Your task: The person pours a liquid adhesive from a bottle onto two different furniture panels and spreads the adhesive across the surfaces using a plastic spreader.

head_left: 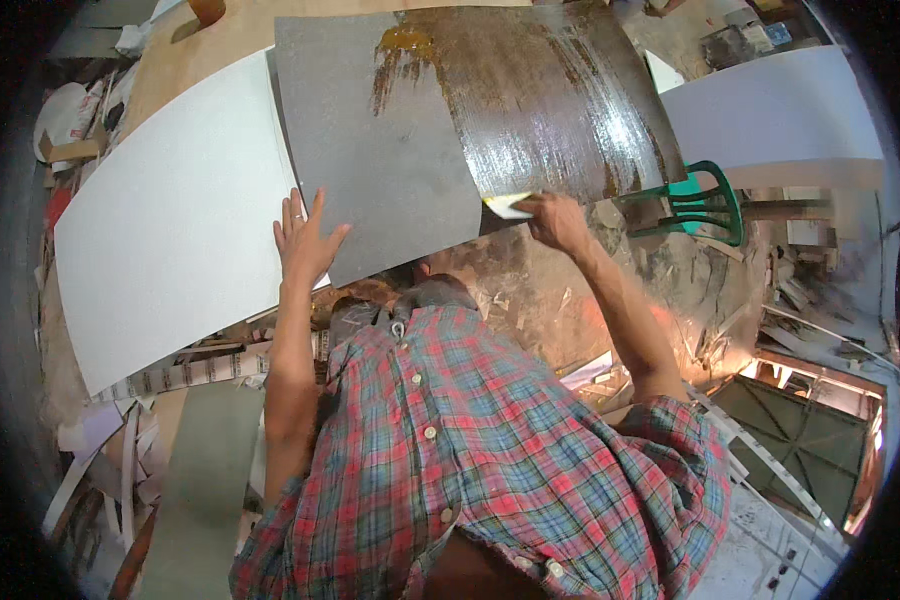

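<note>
A grey sheet (370,160) lies in front of me, with wet, brown glue-like liquid (530,80) streaked over its right part and a thicker puddle near the far edge. At the sheet's near edge, my right hand (558,222) grips a thin, flat white-and-yellow spreader (508,206), where the coated and bare areas meet. My left hand (308,238) rests flat, fingers spread, on the sheet's near left corner and the adjoining edge of a white sheet (170,220). Nothing is held in the left hand.
A green plastic chair (705,205) stands right of the grey sheet. Beyond it is a pale panel (780,115). A brown container (207,10) sits on the wooden board (240,45) at the far left. Scraps and offcuts (110,500) litter the lower left and the floor.
</note>
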{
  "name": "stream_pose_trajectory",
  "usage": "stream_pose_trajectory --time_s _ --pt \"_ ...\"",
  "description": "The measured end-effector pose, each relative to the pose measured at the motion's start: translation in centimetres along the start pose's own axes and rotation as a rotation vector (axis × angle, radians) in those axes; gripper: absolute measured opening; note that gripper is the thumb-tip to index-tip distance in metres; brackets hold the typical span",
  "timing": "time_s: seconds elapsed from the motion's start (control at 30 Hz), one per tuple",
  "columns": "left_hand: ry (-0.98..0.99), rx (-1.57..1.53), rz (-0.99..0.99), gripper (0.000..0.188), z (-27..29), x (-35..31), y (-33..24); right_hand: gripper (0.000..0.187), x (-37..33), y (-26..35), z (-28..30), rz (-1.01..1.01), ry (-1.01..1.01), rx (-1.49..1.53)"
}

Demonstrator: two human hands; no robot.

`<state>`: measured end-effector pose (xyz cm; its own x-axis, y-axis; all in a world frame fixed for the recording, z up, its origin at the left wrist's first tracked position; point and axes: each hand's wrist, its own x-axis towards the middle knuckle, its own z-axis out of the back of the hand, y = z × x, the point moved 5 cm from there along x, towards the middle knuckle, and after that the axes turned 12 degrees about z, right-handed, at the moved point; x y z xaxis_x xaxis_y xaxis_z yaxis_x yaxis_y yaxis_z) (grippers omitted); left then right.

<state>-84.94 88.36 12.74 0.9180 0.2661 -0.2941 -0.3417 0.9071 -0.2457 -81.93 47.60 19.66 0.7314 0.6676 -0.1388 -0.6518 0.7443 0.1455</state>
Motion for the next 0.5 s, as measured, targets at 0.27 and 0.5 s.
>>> stream_pose_trajectory --time_s 0.27,0.5 --pt "-0.140 0.109 -0.029 0.078 -2.2 0.0 0.1 0.031 -6.5 0.7 -0.8 -0.083 0.266 0.173" --pt "-0.059 0.132 -0.038 0.076 -1.6 -0.7 0.7 0.027 4.3 -1.1 11.6 -0.194 -0.236 0.807"
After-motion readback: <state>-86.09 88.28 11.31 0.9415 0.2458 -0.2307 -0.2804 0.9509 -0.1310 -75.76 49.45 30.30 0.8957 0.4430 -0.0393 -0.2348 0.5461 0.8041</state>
